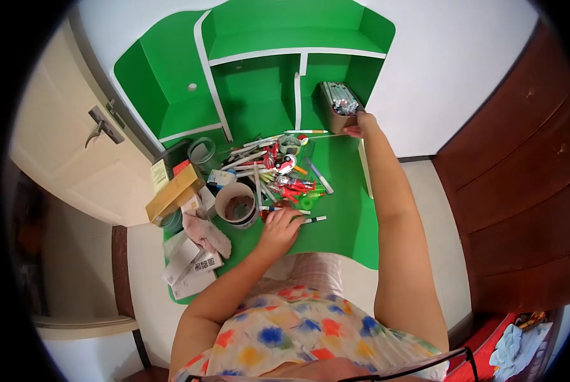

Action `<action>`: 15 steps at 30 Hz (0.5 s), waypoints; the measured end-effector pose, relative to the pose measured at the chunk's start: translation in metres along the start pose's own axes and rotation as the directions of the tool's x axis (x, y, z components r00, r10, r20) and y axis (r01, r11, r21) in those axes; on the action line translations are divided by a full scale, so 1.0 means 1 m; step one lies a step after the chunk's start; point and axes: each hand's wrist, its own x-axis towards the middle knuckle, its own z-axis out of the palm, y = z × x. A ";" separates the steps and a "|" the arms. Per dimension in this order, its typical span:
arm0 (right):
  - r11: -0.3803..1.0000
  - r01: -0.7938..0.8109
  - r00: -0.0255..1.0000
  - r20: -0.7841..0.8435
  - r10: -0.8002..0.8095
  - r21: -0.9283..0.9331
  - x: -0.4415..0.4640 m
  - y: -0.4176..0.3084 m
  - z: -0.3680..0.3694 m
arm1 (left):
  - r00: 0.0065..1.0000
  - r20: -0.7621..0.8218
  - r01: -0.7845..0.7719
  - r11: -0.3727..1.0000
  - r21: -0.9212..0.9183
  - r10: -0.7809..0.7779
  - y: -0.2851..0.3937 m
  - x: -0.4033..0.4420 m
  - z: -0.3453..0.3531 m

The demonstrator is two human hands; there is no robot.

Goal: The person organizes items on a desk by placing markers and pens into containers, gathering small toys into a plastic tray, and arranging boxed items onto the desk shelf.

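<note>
My left hand point(281, 230) lies palm down at the desk's near side, fingers a little spread. Its fingertips meet a white marker with a dark blue end point(285, 209), and a black-and-white marker point(315, 219) sticks out beside them. With my right arm stretched out, my right hand point(359, 125) grips the near right corner of a brown box point(339, 122) packed with pens point(341, 97). This box sits in the lower right shelf compartment. Beyond my left hand spreads a heap of pens, red figures point(291, 190) and a green plastic piece point(307, 201).
Left of the heap stand a round tub point(236, 205), a clear jar point(201, 151) and a gold box point(174, 194). A pink cloth point(206, 233) and white boxes point(192, 270) lie at the left edge. A purple marker point(321, 177) lies mid-desk. Green shelves point(253, 92) rise behind.
</note>
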 end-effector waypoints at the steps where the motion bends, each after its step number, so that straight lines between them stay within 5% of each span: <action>1: 1.000 0.002 0.999 -0.034 -0.002 0.004 0.005 0.004 0.001 | 1.000 0.000 -0.023 1.000 -0.008 0.023 0.000 0.000 -0.001; 12: 0.991 0.002 0.999 0.051 0.005 -0.136 -0.032 -0.003 -0.008 | 0.997 0.026 -0.077 0.997 -0.028 0.078 0.002 -0.001 -0.010; 15: 0.822 0.316 0.924 -0.043 -0.380 -0.474 -0.076 -0.001 0.002 | 0.998 0.020 -0.057 0.998 -0.005 0.057 0.002 -0.003 -0.013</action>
